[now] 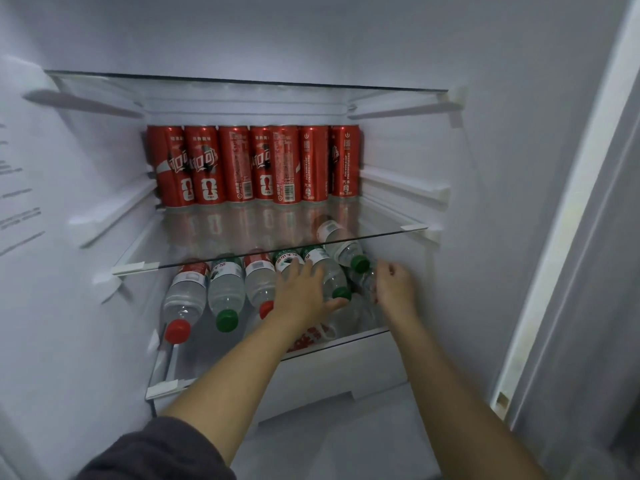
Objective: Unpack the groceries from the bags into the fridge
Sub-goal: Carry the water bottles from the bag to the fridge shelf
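Inside the open fridge, several red cola cans stand in a row at the back of the middle glass shelf. On the shelf below lie several water bottles side by side, with red and green caps toward me. My left hand rests flat on the bottles in the middle, its thumb beside a green-capped bottle. Further right, my right hand has its fingers curled round a clear water bottle lying at the right end of the row. One more bottle lies on top of the others.
An upper glass shelf holds nothing visible. A white drawer front sits under the bottle shelf. The fridge's right wall and door frame stand close on the right. A red-printed bag or label shows under my left forearm.
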A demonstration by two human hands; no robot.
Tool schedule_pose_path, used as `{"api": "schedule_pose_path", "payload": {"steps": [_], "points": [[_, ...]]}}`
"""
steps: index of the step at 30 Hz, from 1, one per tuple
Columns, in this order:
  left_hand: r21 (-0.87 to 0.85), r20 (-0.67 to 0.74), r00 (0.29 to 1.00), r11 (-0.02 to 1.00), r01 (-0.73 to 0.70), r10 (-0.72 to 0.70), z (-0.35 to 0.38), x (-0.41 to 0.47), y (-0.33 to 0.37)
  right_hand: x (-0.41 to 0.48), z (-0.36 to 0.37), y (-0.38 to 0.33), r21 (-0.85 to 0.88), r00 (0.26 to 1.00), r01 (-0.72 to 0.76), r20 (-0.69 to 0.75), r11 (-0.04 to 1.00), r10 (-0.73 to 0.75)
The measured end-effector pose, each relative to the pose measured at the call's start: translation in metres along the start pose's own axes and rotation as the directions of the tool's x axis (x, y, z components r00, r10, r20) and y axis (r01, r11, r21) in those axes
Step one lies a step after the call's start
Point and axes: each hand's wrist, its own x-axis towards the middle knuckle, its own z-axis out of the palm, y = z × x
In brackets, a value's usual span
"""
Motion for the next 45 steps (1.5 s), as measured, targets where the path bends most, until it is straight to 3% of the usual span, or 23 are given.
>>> {"api": "schedule_pose_path", "payload": {"steps": [5,13,17,24,30,35,45], "points": [[0.001,-0.044,0.999,1.000,-0.015,0.015,0.006,0.004,-0.005,-0.005,-0.011,0.019,-0.095,0.982,0.066,-0.173,0.993,-0.081],[-0.008,-0.015,1.000,1.000,-0.010,0.010,0.007,0.008,-0.007,0.000,-0.001,0.018,-0.006,0.997,0.049,-0.056,0.999,-0.049],[-0.026,-0.024,1.000,1.000,-0.013,0.013,0.009,0.007,-0.007,0.001,-0.003,0.014,-0.007,0.996,0.067,-0.061,0.998,-0.067],[0.016,-0.015,0.999,0.999,-0.035,0.035,0.007,0.007,-0.010,0.002,-0.007,0.008,-0.048,0.992,0.113,0.066,0.992,-0.109],[0.121,-0.098,0.990,0.988,-0.093,0.105,0.005,0.005,-0.014,0.006,-0.003,0.002,-0.175,0.993,0.116,0.003,0.978,-0.117],[0.205,-0.089,0.990,0.975,-0.086,0.106,0.002,0.001,-0.010,0.001,-0.005,0.002,-0.155,0.992,0.124,-0.009,0.980,-0.127],[0.343,-0.174,0.946,0.918,-0.200,0.272,0.001,-0.003,-0.028,0.004,-0.001,0.001,-0.197,0.990,0.128,-0.031,0.972,-0.137]]}}
